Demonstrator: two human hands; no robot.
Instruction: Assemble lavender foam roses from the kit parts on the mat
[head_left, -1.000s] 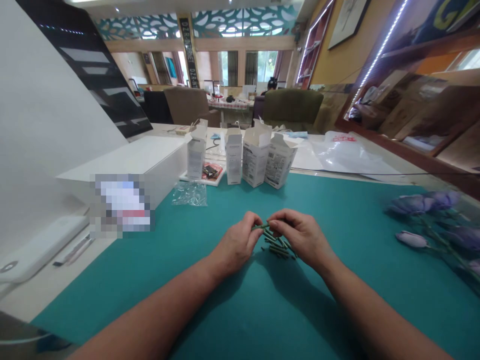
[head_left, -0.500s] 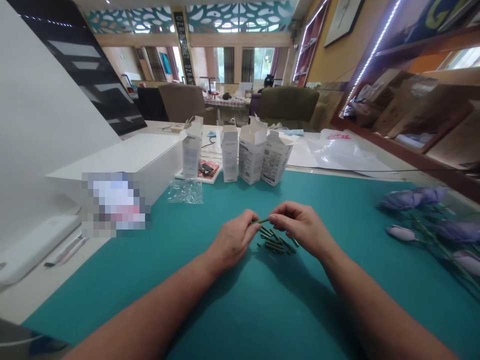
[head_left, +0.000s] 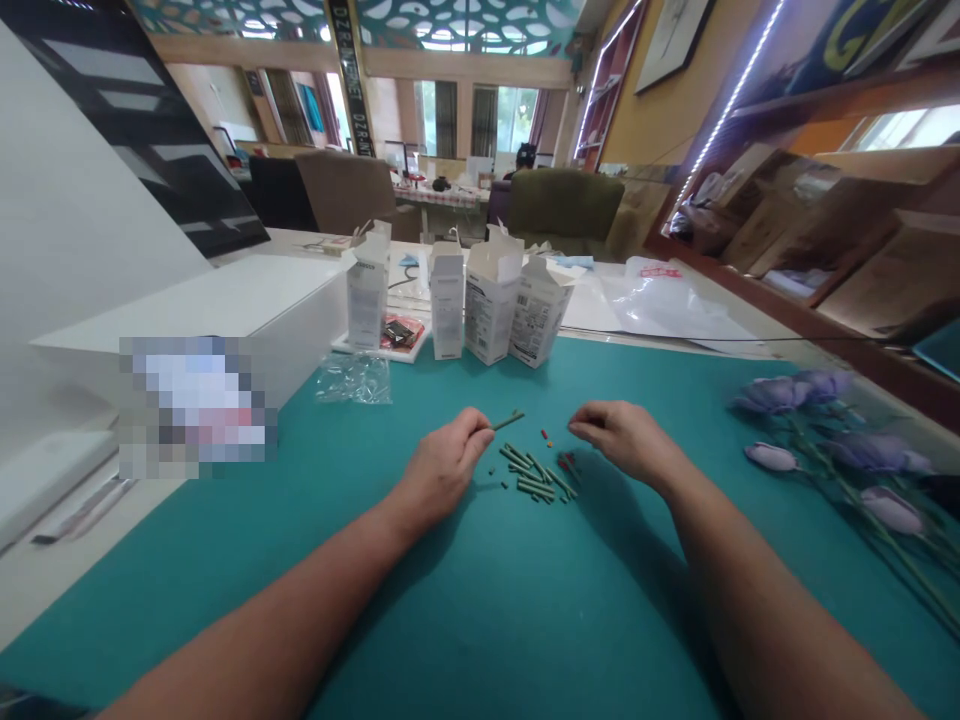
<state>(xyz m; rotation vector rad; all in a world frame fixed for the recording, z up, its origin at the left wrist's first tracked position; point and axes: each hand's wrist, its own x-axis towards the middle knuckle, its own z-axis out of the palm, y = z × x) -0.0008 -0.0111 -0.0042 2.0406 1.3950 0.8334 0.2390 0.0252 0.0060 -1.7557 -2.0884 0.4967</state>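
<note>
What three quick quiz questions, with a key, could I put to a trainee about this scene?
1. Multiple choice. The raised green stick juts from the grip of:
A. the right hand
B. the left hand
C. both hands
2. True or false? The purple flowers lie to the right of the loose green sticks.
3. Count: how many white cartons with open flaps stand upright?

Key: 1 B; 2 true; 3 four.
</note>
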